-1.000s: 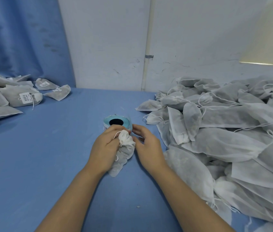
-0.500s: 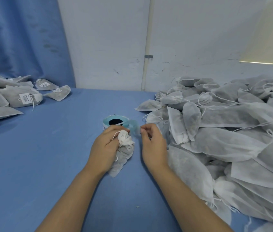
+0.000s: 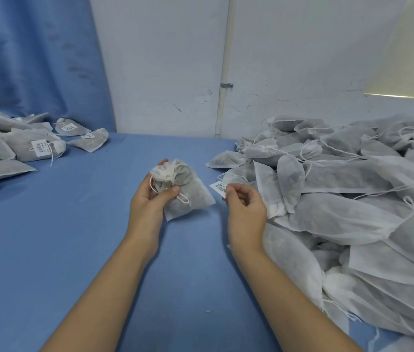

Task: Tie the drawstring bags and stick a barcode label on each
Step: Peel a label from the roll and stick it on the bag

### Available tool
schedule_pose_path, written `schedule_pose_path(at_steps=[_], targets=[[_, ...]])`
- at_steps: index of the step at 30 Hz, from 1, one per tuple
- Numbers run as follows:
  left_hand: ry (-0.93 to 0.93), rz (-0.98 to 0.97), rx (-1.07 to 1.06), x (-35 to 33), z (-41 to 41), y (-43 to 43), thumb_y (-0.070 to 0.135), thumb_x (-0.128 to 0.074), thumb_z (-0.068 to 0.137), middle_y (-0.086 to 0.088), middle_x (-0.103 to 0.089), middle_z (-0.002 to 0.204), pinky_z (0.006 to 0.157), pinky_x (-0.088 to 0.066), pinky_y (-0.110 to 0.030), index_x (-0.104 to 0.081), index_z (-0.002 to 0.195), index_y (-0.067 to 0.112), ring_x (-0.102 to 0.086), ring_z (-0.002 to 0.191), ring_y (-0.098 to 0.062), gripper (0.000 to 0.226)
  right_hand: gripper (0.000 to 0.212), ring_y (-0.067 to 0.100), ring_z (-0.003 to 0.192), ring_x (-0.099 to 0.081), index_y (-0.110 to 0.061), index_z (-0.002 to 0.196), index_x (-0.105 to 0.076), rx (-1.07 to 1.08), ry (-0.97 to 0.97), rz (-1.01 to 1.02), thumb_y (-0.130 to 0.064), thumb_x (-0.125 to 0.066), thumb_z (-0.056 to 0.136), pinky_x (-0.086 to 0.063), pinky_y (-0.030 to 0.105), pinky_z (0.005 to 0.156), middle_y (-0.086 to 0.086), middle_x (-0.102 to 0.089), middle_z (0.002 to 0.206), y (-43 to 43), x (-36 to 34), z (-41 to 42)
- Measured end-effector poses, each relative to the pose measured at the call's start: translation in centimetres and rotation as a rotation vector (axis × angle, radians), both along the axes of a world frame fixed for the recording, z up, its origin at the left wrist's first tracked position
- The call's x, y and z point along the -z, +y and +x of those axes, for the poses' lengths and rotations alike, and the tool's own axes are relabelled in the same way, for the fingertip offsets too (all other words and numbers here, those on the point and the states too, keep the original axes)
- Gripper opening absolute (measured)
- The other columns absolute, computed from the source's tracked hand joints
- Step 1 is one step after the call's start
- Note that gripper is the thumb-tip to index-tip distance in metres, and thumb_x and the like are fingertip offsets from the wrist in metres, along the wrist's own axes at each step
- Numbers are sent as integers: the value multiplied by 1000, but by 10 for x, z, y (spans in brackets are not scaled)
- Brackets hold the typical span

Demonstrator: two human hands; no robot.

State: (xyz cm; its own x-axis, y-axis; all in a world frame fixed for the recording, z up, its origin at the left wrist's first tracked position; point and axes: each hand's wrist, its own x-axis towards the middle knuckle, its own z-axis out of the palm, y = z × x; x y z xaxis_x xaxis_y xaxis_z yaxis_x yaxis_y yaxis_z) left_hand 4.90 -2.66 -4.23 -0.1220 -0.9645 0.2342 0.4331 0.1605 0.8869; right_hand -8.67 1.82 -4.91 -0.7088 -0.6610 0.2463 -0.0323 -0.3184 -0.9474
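Since the earlier frames, the left hand [image 3: 147,201] has raised and turned the small white non-woven drawstring bag [image 3: 188,196] so that its flat body faces the camera. The right hand [image 3: 245,209] has withdrawn from the bag's neck and now carries a small white barcode label [image 3: 219,187]. The blue label roll seen earlier is no longer in view. The left hand clamps the bag between thumb and fingers: the thumb presses across the front just below the gathered neck, and the fingers lie behind. The neck stands above the thumb, the body extends down and to the right beyond the hand, and a loop of white cord hangs beside the thumb tip. The right thumb and forefinger are pinched together on the right end of the label, which projects leftward toward the bag, near it but not touching. Both hands are held over the blue cloth-covered table [image 3: 61,237]. A large heap of unlabelled white bags [image 3: 340,199] occupies the right side; a group of labelled bags [image 3: 30,146] lies at the far left.
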Motion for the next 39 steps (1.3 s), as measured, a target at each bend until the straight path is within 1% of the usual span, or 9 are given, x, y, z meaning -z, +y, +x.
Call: schedule_pose_path(at_steps=[4,7,13,22,24,27,33,37,39], targets=[[-14,29,1,-1,1,-3,-1,-64,83,7,-72,107,79,-55,-22,-65,113,29,-67,102,-13,42,37,-1,68,-49,-21,106,-50,-135,13,-200,12,-48,87,-42,11,73,-3,-51,75,4,-4,3],[-45,32,13,-1,-3,0,-3,-66,80,6,-73,104,80,-56,-23,-67,108,29,-68,99,-15,42,40,2,72,-48,-23,111,-48,-275,191,-289,2,-46,80,-41,16,78,-4,-49,76,9,-4,11],[-52,21,68,-3,-4,3,-5,-65,80,3,-73,103,76,-57,-23,-68,107,29,-69,97,-16,44,43,4,71,-49,-35,114,-41,-290,580,-201,-3,-45,85,-41,22,71,-15,-49,73,11,3,20],[-77,18,76,-6,-6,6,-3,-66,79,2,-74,100,75,-57,-24,-69,104,29,-70,92,-16,41,40,4,77,-51,-38,117,-36,-224,629,-60,-15,-45,86,-45,30,76,-17,-51,80,10,4,18],[-86,25,70,-6,-6,7,-2,-67,79,3,-75,96,73,-57,-25,-70,102,28,-70,89,-16,37,42,8,82,-52,-33,121,-36,-197,675,-37,-18,-52,85,-46,37,82,-21,-51,80,11,3,19],[-87,41,65,-7,-7,8,0,-67,80,1,-74,95,80,-55,-32,-70,98,25,-70,92,-21,31,50,0,81,-49,-35,121,-34,-167,730,-27,-19,-64,83,-45,39,85,-34,-50,81,13,2,19],[-63,44,68,-8,-8,10,3,-68,81,0,-74,93,75,-57,-27,-70,96,22,-69,90,-20,24,61,7,87,-53,-17,131,-40,-113,735,37,-28,-73,82,-45,42,89,-21,-47,84,12,0,22],[-48,78,50,-9,-5,9,4,-68,81,2,-74,86,71,-57,-28,-70,91,21,-69,79,-15,19,73,4,100,-46,-23,130,-38,-100,575,134,-41,-79,73,-40,19,88,-18,-42,104,9,1,21],[18,101,117,-10,-3,10,11,-70,78,0,-73,87,69,-56,-28,-69,93,17,-69,79,-16,16,58,4,104,-51,-25,116,-46,-221,405,159,-39,-81,72,-43,19,88,-11,-51,111,7,0,20]])
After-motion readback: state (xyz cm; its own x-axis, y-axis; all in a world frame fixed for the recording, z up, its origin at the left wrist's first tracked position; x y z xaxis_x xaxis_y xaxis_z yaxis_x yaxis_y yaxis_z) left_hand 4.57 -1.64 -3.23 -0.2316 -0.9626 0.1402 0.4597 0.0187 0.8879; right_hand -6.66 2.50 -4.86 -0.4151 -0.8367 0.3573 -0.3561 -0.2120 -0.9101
